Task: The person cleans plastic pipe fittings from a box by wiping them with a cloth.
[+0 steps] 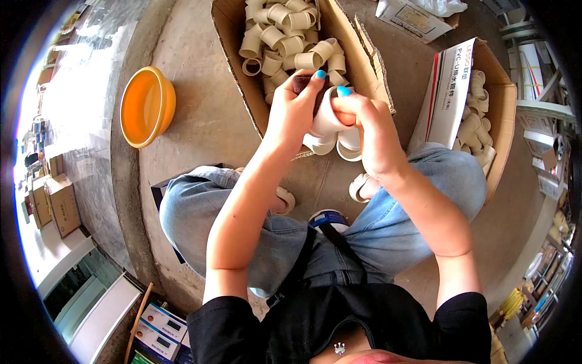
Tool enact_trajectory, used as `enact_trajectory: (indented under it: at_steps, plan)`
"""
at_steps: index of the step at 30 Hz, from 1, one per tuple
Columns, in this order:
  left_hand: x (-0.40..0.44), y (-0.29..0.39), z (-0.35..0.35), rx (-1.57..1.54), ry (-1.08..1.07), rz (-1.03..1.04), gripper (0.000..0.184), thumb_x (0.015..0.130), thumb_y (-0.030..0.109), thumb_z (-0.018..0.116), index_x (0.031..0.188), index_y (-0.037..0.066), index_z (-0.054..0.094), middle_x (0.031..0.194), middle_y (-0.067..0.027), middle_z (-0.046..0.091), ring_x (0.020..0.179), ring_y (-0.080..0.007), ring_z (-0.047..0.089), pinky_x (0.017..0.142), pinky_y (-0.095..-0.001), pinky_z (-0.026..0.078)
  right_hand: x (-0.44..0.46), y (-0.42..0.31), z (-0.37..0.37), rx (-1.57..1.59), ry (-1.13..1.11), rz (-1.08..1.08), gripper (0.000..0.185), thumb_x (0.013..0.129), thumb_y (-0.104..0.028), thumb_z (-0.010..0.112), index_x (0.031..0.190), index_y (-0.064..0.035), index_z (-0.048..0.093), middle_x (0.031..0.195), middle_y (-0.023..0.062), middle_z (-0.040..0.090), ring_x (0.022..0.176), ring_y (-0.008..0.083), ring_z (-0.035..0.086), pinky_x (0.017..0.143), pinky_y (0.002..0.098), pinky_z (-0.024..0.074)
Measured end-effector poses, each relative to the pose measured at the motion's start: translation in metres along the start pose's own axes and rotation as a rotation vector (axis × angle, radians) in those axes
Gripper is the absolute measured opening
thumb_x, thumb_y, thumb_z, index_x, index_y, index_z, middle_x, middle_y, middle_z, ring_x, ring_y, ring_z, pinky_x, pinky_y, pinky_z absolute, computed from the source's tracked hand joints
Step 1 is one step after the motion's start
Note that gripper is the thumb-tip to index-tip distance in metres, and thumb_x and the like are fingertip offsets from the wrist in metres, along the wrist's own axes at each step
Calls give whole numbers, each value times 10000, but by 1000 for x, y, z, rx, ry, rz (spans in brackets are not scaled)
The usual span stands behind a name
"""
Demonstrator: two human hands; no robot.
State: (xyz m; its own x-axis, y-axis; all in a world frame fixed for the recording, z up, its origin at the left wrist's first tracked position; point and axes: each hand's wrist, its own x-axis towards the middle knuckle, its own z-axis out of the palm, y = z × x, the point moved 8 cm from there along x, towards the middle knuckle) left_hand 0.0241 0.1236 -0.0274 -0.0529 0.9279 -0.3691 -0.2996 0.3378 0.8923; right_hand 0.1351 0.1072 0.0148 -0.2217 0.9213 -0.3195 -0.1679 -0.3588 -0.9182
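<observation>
A white plastic pipe fitting (325,121) is held up between my hands at the near end of a cardboard box (353,51). My right hand (373,124) grips it, with the fingers partly inside its opening. My left hand (294,112) is closed on a dark brown cloth (301,84) against the fitting's far left side; part of the cloth is hidden by the fingers. Just below, two white pipe openings (348,145) show; whether they belong to separate fittings I cannot tell. Many beige pipe fittings (291,45) fill the box behind my hands.
To the right stands another cardboard box (502,121) with pipe fittings and a raised printed flap (445,91). An orange basin (148,108) sits on the floor at left. A white carton (415,21) is at the back. Shelving lines the right edge.
</observation>
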Motion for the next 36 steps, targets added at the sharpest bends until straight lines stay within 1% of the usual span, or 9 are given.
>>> enact_trajectory:
  at_steps: [4,9,16,19,21,24,29,32,36]
  plan:
    - [3,-7,-11,-8,69,-35,196,914,165,548,990,-8,597,853,-61,629,734,-116,568,668,-269,490,1,11,1,-36,-165,55,407,901,-270,436,967,87,620,919,142,663,829,159,618,800,249,428]
    - [3,-9,-28,-180,150,-116,255,932,241,502,1001,17,603,925,-103,646,804,-190,633,691,-306,528,3,6,0,297,-122,192,430,877,-314,459,1002,68,615,930,163,670,854,220,638,853,278,405]
    - [-7,37,-29,-554,34,156,700,908,584,303,1177,-33,493,1173,-152,553,1115,-286,514,1006,-404,364,17,11,-13,504,-133,191,371,868,-303,480,1039,10,583,952,163,659,876,230,634,853,333,434]
    - [-35,56,-7,34,-122,576,817,858,685,258,1217,-13,484,1197,-152,539,1157,-301,485,1032,-434,318,16,6,-7,562,-123,147,327,881,-271,465,1036,-7,580,969,145,653,877,219,625,857,351,437]
    - [-59,64,22,816,-243,1012,788,813,670,417,1249,17,484,1243,-169,498,1186,-314,457,1025,-453,312,14,10,-7,581,-113,194,328,882,-283,466,1028,-16,589,941,121,656,859,204,618,851,342,437]
    - [-65,59,34,1073,-6,1144,595,694,243,686,1223,41,505,1156,-171,524,1062,-346,502,907,-429,408,9,13,-11,468,-6,171,300,882,-305,498,927,-39,629,843,52,658,736,143,599,695,278,442]
    - [-31,43,-2,538,43,625,192,865,143,511,916,-7,620,754,-126,626,657,-217,600,630,-301,468,-6,-4,7,25,-189,-98,258,884,-192,527,822,22,658,682,-20,566,592,6,417,511,181,320]
    - [-16,16,-11,384,-111,19,259,913,222,488,905,-1,619,740,-53,607,689,-115,540,675,-278,459,-10,-9,12,-82,-212,-134,194,848,-102,558,893,64,646,709,6,597,625,27,481,542,196,391]
    - [-21,13,-17,240,-81,-187,317,909,303,503,997,11,589,841,-44,600,724,-99,531,663,-242,441,-12,-8,15,-199,-313,-116,198,822,-60,571,951,79,629,759,37,636,688,59,546,617,212,452]
